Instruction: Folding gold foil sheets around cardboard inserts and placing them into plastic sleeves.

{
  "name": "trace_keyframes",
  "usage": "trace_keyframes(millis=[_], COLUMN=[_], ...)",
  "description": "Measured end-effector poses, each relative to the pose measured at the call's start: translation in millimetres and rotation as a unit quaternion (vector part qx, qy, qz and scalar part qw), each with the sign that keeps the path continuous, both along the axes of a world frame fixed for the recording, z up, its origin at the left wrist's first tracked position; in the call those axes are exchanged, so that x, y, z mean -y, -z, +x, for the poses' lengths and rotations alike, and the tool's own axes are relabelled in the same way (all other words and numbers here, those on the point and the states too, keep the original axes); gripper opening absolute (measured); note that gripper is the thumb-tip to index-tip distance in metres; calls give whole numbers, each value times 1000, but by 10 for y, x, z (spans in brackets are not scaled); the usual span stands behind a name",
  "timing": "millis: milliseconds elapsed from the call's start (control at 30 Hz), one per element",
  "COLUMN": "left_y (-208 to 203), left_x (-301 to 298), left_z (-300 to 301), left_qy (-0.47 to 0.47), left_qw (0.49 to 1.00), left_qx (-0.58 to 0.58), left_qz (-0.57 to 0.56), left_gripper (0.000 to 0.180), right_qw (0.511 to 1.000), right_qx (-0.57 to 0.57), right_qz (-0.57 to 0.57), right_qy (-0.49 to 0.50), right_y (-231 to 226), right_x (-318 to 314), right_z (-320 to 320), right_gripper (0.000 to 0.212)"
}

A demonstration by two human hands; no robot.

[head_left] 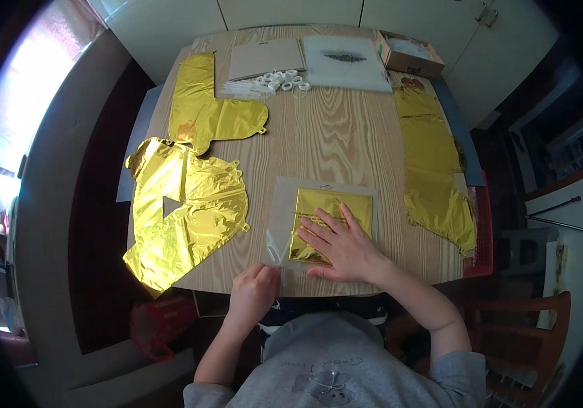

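Right hand [339,246] lies flat, fingers spread, over a folded gold foil square [313,202] directly beneath them. Left hand [255,285] clenches, fingertips pinching a corner of the clear plastic sleeve [282,211].

Dressed, below left grip [253,288] and right grip [339,245], in grey short-sleeved T-shirt [400,370] printed with dark lettering [365,362] and motif [324,387]; also in black, white-marked garment [293,311].

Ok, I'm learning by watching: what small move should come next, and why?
Perhaps draw the bag taut with the left hand: it seems to pinch the lower-left corner, while the right hand lies spread over the foil, well placed to steady it.
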State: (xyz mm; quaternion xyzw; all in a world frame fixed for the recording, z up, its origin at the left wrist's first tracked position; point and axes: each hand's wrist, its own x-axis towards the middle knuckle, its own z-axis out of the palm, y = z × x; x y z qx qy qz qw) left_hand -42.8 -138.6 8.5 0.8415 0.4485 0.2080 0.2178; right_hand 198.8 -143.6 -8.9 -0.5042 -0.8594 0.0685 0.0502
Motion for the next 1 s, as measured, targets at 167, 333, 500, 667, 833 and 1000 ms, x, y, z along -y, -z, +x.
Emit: trace_keyframes(millis=[167,333,500,667,833,1000], left_y=[-13,-35,-50,-39,-102,-79], left_x=[-70,-109,-135,-166,-28,162], left_z=[-14,-13,-23,-94,-112,-182], left_qy=[30,48,63,104,54,2], left_qw=[1000,999,998,994,996,997], left_qx=[5,-1,-6,-33,-53,-76], left_qz=[-2,-7,-10,6,46,10], left_gripper=[4,6,5,4,10,19], right_qw=[1000,1000,1000,1000,1000,1000], right_qx=[-1,-9,-10,-3,-1,8], right_qz=[2,10,5,-2,-10,-10], right_qy=[2,1,2,3,2,3], right_y=[12,16,10,-14,-8,-16], right_x=[2,6,3,4,-5,-2], right_z=[-1,-2,-3,-6,-8,-6], right_gripper=[81,79,80,81,81,81])
